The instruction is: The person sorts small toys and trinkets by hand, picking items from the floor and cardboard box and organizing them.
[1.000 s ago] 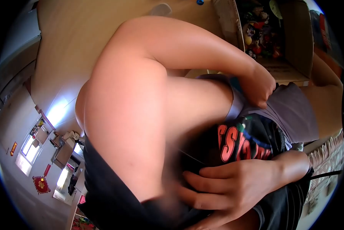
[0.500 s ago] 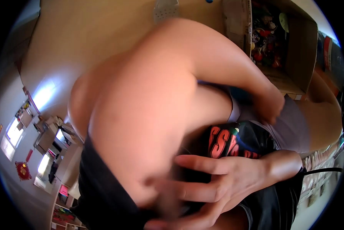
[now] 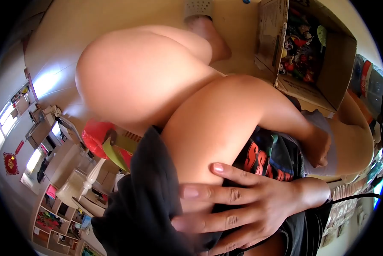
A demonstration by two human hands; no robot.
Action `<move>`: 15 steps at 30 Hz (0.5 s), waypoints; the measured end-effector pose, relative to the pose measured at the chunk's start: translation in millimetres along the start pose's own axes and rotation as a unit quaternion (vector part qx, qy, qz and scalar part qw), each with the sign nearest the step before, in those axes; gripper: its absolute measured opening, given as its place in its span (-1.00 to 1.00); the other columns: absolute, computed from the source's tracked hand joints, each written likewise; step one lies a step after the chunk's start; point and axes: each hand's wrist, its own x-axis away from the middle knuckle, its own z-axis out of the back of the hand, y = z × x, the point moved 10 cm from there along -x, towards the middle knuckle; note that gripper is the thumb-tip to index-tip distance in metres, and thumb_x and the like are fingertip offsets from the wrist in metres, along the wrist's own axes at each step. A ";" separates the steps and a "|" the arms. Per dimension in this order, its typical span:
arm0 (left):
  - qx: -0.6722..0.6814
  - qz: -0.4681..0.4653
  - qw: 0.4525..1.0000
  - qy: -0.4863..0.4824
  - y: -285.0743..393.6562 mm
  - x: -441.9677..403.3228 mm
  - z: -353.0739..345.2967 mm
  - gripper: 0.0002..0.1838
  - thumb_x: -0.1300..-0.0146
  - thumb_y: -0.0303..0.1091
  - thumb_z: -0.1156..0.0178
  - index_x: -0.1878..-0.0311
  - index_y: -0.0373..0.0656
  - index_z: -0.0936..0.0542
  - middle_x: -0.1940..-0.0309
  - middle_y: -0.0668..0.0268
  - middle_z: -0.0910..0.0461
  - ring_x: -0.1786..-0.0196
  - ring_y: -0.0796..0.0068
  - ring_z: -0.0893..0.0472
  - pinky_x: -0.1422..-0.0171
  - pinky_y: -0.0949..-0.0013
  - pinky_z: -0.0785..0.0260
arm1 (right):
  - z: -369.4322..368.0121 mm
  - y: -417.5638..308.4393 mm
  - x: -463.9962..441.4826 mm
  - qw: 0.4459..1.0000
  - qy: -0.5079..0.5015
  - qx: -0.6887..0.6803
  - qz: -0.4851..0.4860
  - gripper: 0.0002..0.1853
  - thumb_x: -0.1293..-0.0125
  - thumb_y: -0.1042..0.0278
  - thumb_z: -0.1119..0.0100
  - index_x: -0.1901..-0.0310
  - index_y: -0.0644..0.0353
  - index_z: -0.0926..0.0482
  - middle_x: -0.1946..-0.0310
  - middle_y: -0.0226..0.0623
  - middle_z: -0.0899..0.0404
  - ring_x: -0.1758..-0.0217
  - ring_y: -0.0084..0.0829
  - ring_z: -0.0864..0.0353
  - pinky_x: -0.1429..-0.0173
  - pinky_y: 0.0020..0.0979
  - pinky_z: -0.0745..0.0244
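My right hand point(image 3: 247, 209) lies over my left upper arm point(image 3: 200, 145) and the black sleeve point(image 3: 144, 192), back of the hand up. Its fingers are spread and hold nothing; the fingertips on the sleeve are slightly blurred. My left arm bends across my body, and my left hand point(image 3: 318, 147) is closed at the grey shorts point(image 3: 334, 141) on my right thigh. What it may hold is hidden. Between the arms shows the black shirt front point(image 3: 264, 158) with red lettering. Beyond my left arm rises a bent bare knee point(image 3: 97, 77).
An open cardboard box point(image 3: 270, 34) with small colourful items stands at the upper right. A clear bottle point(image 3: 375, 85) with a red label is beside it. A foot in a grey perforated shoe point(image 3: 198, 8) rests on the floor. A red-and-green object point(image 3: 100, 136) and shelves point(image 3: 59, 222) are at left.
The view has shifted, and my left elbow appears lower and further right. My bent knee and foot now show more. The right hand's fingers, blurred before, lie spread on the arm and sleeve.
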 end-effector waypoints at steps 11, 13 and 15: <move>-0.279 -0.274 0.920 -0.012 67.1 26.5 -24.9 -0.89 -0.07 -0.27 -0.28 0.47 0.02 -0.54 0.50 0.49 -0.58 0.35 0.46 -0.65 0.27 0.37 -0.48 | 19.0 19.6 21.7 0.979 0.041 -0.160 0.116 -0.59 -0.43 0.12 -0.12 0.51 0.21 -0.63 0.19 0.09 -0.73 -0.38 0.16 -0.46 -0.56 0.41 0.45; -0.268 -0.266 0.926 -0.010 66.8 23.3 -14.0 -0.89 -0.07 -0.27 -0.28 0.47 0.02 -0.53 0.51 0.49 -0.58 0.35 0.46 -0.65 0.27 0.37 -0.48 | 26.1 18.1 30.9 0.981 0.132 -0.108 0.090 -0.62 -0.38 0.10 -0.17 0.51 0.17 -0.64 0.17 0.11 -0.71 -0.40 0.23 -0.40 -0.55 0.43 0.47; -0.261 -0.261 0.929 -0.010 64.4 16.9 -13.8 -0.89 -0.07 -0.27 -0.28 0.47 0.02 -0.53 0.51 0.49 -0.58 0.35 0.47 -0.65 0.27 0.37 -0.48 | 29.4 30.9 26.6 0.988 0.151 -0.030 0.001 -0.65 -0.36 0.02 -0.19 0.46 0.09 -0.67 -0.08 0.17 -0.55 -0.43 0.37 -0.26 -0.53 0.43 0.48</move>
